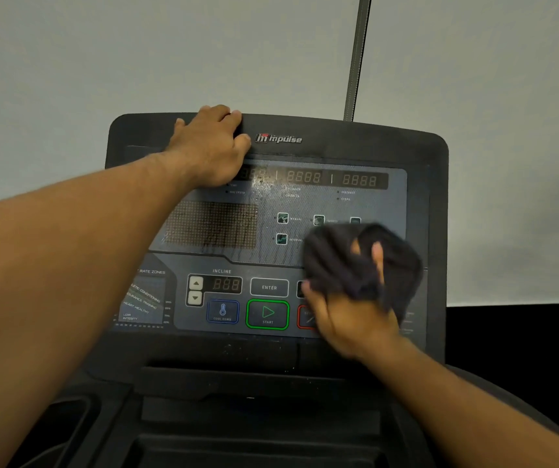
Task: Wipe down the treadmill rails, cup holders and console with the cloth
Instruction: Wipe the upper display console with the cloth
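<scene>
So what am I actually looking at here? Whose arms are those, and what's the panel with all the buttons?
There is no robot here. A person wears a camera on their head, so you see their own arms reaching forward. The panel is a treadmill console branded Impulse, standing in front of a plain wall. It has number displays and a green START button. The left hand grips the console's top edge, probably to brace. The right hand holds a bunched dark cloth against the right side of the panel. That hand looks blurred, so it is likely in the middle of a wipe.
</scene>
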Demonstrator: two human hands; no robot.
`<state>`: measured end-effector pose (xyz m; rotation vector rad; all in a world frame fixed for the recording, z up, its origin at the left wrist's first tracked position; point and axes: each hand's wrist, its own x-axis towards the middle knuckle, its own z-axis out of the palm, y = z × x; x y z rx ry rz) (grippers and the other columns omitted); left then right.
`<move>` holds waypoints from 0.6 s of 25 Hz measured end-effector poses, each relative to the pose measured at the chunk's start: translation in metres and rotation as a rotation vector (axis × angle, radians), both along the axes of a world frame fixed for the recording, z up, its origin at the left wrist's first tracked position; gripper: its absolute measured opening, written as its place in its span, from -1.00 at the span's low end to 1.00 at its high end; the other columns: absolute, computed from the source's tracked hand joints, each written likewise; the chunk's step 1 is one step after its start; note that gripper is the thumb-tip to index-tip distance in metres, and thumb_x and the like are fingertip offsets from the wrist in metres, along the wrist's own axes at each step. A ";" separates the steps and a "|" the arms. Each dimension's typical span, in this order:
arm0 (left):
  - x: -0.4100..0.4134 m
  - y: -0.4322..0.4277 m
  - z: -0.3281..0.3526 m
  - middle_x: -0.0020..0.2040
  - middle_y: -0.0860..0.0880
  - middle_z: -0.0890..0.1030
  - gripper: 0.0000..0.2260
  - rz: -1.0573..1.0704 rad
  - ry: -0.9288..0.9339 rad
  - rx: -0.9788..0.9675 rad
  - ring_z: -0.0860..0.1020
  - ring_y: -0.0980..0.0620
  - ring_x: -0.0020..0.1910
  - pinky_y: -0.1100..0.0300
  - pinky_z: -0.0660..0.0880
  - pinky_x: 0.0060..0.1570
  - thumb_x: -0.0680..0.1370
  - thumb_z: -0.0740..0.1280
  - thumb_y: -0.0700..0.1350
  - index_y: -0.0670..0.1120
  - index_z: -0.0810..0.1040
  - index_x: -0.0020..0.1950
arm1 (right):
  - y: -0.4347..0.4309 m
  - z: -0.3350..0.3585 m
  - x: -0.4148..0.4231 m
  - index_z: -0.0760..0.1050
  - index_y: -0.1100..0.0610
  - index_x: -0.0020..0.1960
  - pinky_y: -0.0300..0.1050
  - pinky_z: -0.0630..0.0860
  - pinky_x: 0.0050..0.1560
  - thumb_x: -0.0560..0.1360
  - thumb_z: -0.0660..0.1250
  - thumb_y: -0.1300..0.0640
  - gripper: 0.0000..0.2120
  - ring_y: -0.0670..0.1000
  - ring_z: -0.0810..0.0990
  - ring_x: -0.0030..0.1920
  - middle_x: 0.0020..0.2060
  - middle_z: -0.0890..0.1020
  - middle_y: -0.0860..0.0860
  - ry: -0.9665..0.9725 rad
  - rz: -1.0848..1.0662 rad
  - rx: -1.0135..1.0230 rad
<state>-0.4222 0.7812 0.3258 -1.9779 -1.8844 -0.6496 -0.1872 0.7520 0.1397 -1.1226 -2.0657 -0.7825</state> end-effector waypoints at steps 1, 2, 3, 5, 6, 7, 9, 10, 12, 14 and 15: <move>0.000 0.000 -0.001 0.49 -0.09 0.28 -0.53 -0.003 -0.001 0.006 0.17 -0.11 0.50 -0.32 -0.03 0.43 0.65 0.02 0.05 -0.13 0.23 0.51 | -0.005 -0.012 0.007 0.17 0.05 0.49 0.33 -0.06 0.43 0.56 0.09 -0.12 -0.46 0.24 0.20 0.47 0.44 0.34 0.16 -0.076 -0.005 -0.008; 0.000 -0.001 -0.001 0.49 -0.09 0.28 -0.53 -0.004 0.002 0.010 0.16 -0.11 0.50 -0.32 -0.03 0.43 0.65 0.03 0.05 -0.14 0.23 0.51 | 0.004 -0.009 0.012 0.05 0.05 0.51 0.34 -0.03 0.42 0.56 0.04 -0.14 -0.42 0.22 0.17 0.48 0.47 0.26 0.15 -0.113 -0.001 -0.028; 0.001 -0.001 -0.001 0.49 -0.09 0.27 -0.53 -0.006 0.005 0.005 0.16 -0.10 0.50 -0.32 -0.03 0.43 0.65 0.03 0.05 -0.14 0.23 0.51 | 0.016 0.007 0.013 0.02 0.05 0.51 0.35 -0.03 0.42 0.56 -0.01 -0.16 -0.41 0.20 0.15 0.50 0.49 0.23 0.17 -0.115 -0.024 -0.033; 0.000 -0.001 -0.001 0.50 -0.09 0.27 -0.53 0.002 0.004 -0.006 0.16 -0.10 0.50 -0.32 -0.03 0.43 0.65 0.03 0.05 -0.14 0.24 0.51 | 0.044 0.055 0.004 0.05 0.00 0.54 0.33 -0.15 0.46 0.57 -0.11 -0.20 -0.41 0.15 0.03 0.54 0.53 0.17 0.13 -0.044 -0.129 -0.057; 0.000 -0.001 -0.001 0.50 -0.09 0.26 -0.53 0.008 0.008 -0.010 0.15 -0.10 0.51 -0.31 -0.03 0.43 0.65 0.03 0.05 -0.14 0.23 0.52 | 0.057 0.079 -0.001 0.06 -0.02 0.55 0.29 -0.23 0.47 0.58 -0.15 -0.22 -0.41 0.12 -0.02 0.55 0.54 0.15 0.09 0.034 -0.166 -0.108; -0.001 -0.001 -0.001 0.51 -0.08 0.25 -0.52 0.011 0.011 -0.007 0.15 -0.10 0.51 -0.31 -0.03 0.43 0.65 0.03 0.05 -0.13 0.22 0.52 | 0.067 0.098 -0.005 0.11 -0.04 0.55 0.26 -0.29 0.47 0.58 -0.17 -0.23 -0.41 0.12 -0.04 0.55 0.54 0.15 0.08 0.123 -0.194 -0.144; -0.001 0.000 -0.002 0.52 -0.08 0.24 -0.51 0.012 0.014 -0.005 0.13 -0.10 0.52 -0.31 -0.03 0.44 0.65 0.03 0.05 -0.13 0.20 0.54 | 0.073 0.112 -0.013 0.25 -0.01 0.49 0.25 -0.29 0.47 0.59 -0.18 -0.25 -0.40 0.15 0.00 0.54 0.51 0.23 0.12 0.255 -0.206 -0.183; 0.000 0.000 -0.001 0.52 -0.08 0.24 -0.51 0.010 0.016 -0.004 0.13 -0.10 0.52 -0.30 -0.03 0.44 0.65 0.03 0.05 -0.13 0.20 0.54 | 0.063 0.109 -0.018 0.32 0.02 0.45 0.27 -0.23 0.48 0.58 -0.17 -0.25 -0.39 0.17 0.04 0.53 0.49 0.27 0.14 0.271 -0.202 -0.196; 0.000 0.001 0.001 0.52 -0.09 0.24 -0.52 0.015 0.016 -0.007 0.14 -0.11 0.52 -0.30 -0.03 0.44 0.65 0.02 0.05 -0.13 0.21 0.53 | 0.035 0.081 -0.023 0.37 0.08 0.42 0.27 -0.15 0.49 0.60 -0.10 -0.23 -0.41 0.12 -0.06 0.53 0.48 0.28 0.17 0.240 -0.112 -0.178; -0.002 0.001 0.001 0.52 -0.09 0.23 -0.51 0.017 0.016 -0.010 0.14 -0.11 0.52 -0.31 -0.03 0.44 0.65 0.02 0.06 -0.12 0.21 0.54 | 0.001 0.027 -0.014 0.27 0.04 0.47 0.22 -0.29 0.48 0.62 -0.07 -0.18 -0.48 0.00 -0.39 0.48 0.50 0.14 0.11 0.090 -0.035 -0.184; -0.003 0.002 0.001 0.53 -0.08 0.23 -0.51 0.014 0.019 -0.007 0.13 -0.10 0.52 -0.32 -0.03 0.44 0.65 0.02 0.06 -0.11 0.20 0.54 | -0.013 -0.001 -0.004 0.25 0.01 0.47 0.20 -0.28 0.48 0.62 -0.10 -0.19 -0.48 0.00 -0.33 0.50 0.49 0.18 0.10 -0.016 -0.006 -0.171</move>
